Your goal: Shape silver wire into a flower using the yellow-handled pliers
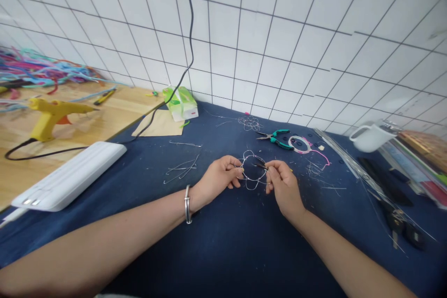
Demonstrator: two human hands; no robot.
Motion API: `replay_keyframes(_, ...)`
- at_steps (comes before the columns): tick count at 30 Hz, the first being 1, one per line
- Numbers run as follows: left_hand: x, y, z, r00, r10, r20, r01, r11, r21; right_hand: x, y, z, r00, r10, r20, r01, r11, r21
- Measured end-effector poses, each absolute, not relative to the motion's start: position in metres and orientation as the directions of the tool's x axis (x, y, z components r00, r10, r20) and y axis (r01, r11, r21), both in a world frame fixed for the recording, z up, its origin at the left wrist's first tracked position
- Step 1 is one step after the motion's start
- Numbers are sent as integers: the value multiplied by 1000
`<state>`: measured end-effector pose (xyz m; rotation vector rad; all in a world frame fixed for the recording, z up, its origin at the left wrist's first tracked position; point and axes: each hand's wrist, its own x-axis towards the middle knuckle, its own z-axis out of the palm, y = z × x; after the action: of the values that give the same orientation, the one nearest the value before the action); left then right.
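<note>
A thin silver wire flower frame (252, 170), bent into several petal loops, is held just above the dark blue cloth (216, 242). My left hand (220, 178), with a metal bangle at the wrist, pinches the frame's left side. My right hand (282, 184) is closed on small dark-tipped pliers (261, 164) whose tips reach into the frame's middle from the right.
Green-handled pliers (277, 138), another wire flower (249, 123) and a pink wire coil (302, 144) lie beyond. Loose wire pieces (181, 167) lie left. A white power strip (70, 174), yellow glue gun (52, 114), tissue pack (181, 102), white cup (370, 137) and hanging cable (190, 23) surround.
</note>
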<state>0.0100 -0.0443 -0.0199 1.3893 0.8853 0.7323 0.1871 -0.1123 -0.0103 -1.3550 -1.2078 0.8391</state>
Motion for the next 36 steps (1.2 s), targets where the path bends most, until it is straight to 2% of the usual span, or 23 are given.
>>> replay_keyframes(5,11,-44,-17,482,875,-43,89,-1,996,189,-111,-13,223,964,145,220,95,-971)
replay_keyframes(13,9,-46,-11,451,891,41,21,-57,998,188,-111,-16,171,980,100,198,65,-978)
replay_keyframes(21,8,-45,-6,493,868,51,-24,-44,999,188,-113,-12,72,997,35,259,15,-966)
replay_keyframes(26,7,-42,-6,549,836,-4,-15,14,1000,188,-112,-8,72,996,46,316,21,-948)
replay_keyframes(36,12,-52,-5,693,721,-5,52,-44,998,188,-105,-7,103,995,6,138,-8,-990)
